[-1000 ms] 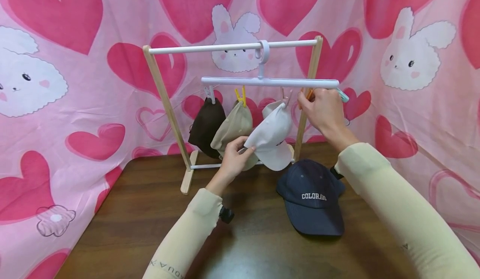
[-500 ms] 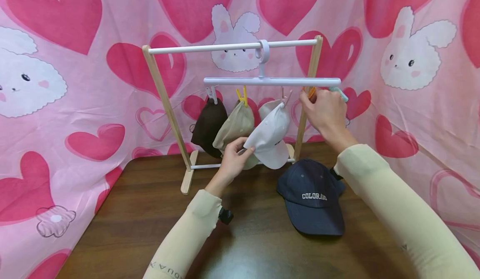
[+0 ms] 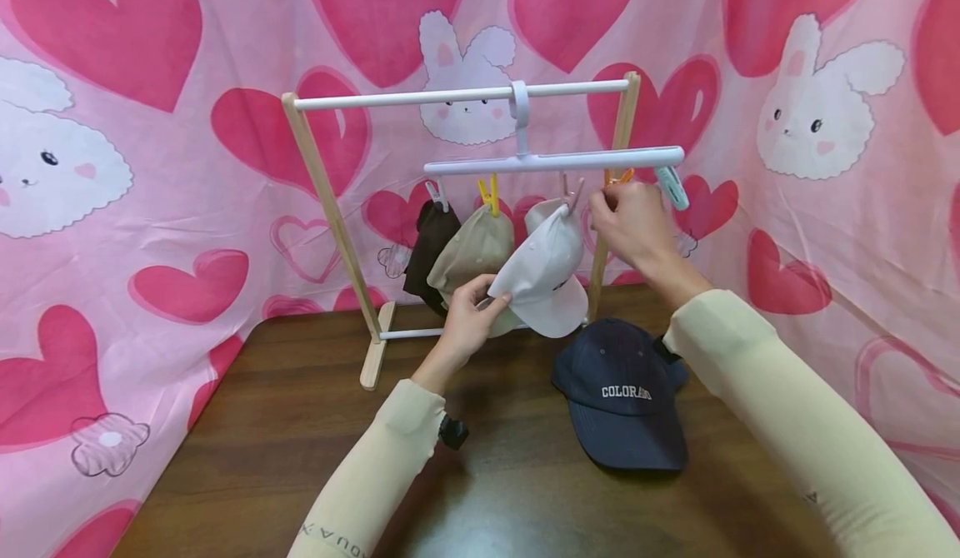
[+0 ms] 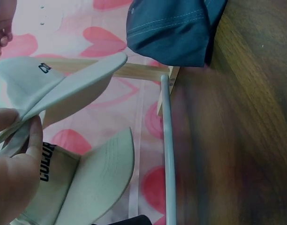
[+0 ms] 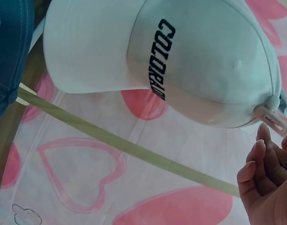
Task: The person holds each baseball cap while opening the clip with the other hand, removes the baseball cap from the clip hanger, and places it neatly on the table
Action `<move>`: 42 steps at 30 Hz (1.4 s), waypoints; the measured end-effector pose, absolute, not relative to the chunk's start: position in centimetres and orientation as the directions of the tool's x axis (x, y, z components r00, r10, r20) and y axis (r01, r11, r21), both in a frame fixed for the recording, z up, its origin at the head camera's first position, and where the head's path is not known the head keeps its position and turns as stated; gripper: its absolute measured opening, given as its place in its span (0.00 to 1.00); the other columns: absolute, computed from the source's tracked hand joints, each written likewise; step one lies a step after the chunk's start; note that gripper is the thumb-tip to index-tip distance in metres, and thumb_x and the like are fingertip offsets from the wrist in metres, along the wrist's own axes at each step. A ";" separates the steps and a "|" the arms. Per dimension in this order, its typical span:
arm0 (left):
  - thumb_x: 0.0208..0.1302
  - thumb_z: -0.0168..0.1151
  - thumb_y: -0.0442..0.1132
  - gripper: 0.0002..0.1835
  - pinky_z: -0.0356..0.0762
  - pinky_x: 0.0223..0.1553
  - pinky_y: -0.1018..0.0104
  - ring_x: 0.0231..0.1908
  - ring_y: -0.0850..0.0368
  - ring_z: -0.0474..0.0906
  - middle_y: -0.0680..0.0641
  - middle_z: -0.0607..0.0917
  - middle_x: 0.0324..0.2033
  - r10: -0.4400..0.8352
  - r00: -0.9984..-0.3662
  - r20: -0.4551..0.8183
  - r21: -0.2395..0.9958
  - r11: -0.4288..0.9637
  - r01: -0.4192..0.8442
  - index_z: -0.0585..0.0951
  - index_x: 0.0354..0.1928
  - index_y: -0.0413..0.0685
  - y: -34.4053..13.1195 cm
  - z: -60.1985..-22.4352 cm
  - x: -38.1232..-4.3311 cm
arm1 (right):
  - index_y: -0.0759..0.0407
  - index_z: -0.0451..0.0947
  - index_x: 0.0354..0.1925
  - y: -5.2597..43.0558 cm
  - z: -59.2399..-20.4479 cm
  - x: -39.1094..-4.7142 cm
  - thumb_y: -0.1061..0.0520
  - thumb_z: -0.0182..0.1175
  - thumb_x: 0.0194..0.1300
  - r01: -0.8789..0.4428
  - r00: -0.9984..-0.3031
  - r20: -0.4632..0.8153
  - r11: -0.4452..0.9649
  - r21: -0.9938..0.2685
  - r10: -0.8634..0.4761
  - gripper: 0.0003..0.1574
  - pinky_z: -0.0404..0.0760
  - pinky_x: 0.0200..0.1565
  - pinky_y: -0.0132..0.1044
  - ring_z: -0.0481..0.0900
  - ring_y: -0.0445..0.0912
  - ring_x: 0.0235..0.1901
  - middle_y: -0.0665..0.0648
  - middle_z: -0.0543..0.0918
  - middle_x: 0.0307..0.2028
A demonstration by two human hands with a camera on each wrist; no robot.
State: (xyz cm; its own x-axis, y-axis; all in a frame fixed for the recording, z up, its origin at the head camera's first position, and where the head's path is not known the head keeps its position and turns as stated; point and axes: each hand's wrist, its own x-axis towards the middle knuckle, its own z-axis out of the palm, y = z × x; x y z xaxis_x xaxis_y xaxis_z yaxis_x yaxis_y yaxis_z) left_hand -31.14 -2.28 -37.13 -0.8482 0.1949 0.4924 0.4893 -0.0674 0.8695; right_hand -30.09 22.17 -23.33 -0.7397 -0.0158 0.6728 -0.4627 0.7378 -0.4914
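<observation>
My left hand [image 3: 471,315] pinches the edge of a white baseball cap [image 3: 543,262] between thumb and fingers. A pink clothespin [image 3: 573,191] at the back of this cap hangs it from the white hanger [image 3: 592,160]. My right hand [image 3: 637,225] is raised under the hanger's right part, fingers curled, right at an orange clothespin [image 3: 618,176]. In the right wrist view, its fingertips [image 5: 263,133] lie close to the pink clothespin; I cannot tell whether they grip the orange one. Also hanging are a beige cap [image 3: 476,250] by a yellow clothespin and a dark brown cap [image 3: 431,250] by a grey one.
A navy cap [image 3: 628,408] lettered in white lies on the brown table [image 3: 300,441], below my right forearm. The wooden rack [image 3: 330,208] with a white top bar carries the hanger. At the hanger's right end dangles a teal clothespin [image 3: 672,186]. Pink heart-patterned fabric surrounds the table.
The hanger has turned, its left end shifting right and its right end rising slightly. The brown and beige caps shift right. My right hand has moved slightly left and down; my left stays put.
</observation>
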 end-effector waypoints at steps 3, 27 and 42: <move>0.66 0.65 0.25 0.11 0.80 0.48 0.70 0.45 0.58 0.81 0.35 0.87 0.45 0.195 -0.849 0.491 0.870 -0.066 0.489 0.83 0.49 0.29 -2.2 -37.2 -31.1 | 0.65 0.86 0.30 21.7 -23.1 -30.0 0.50 0.53 0.74 -0.482 -0.727 0.686 0.737 -0.474 -0.034 0.25 0.74 0.20 0.39 0.73 0.52 0.19 0.59 0.79 0.19; 0.67 0.65 0.25 0.10 0.79 0.50 0.68 0.47 0.56 0.82 0.35 0.87 0.47 0.213 -0.850 0.483 0.869 0.002 0.494 0.83 0.49 0.30 -2.5 -37.3 -31.0 | 0.64 0.83 0.21 18.1 -23.1 -32.2 0.38 0.55 0.74 -0.316 -0.667 0.743 0.880 -0.354 0.059 0.36 0.73 0.27 0.45 0.76 0.56 0.24 0.60 0.80 0.18; 0.70 0.59 0.24 0.11 0.80 0.47 0.65 0.48 0.52 0.83 0.37 0.86 0.47 0.103 -0.870 0.481 0.875 0.005 0.484 0.83 0.51 0.32 -3.1 -37.7 -30.9 | 0.60 0.67 0.12 18.2 -22.4 -33.1 0.48 0.50 0.73 -0.339 -0.617 0.785 0.919 -0.199 -0.057 0.33 0.60 0.18 0.43 0.62 0.52 0.16 0.57 0.65 0.12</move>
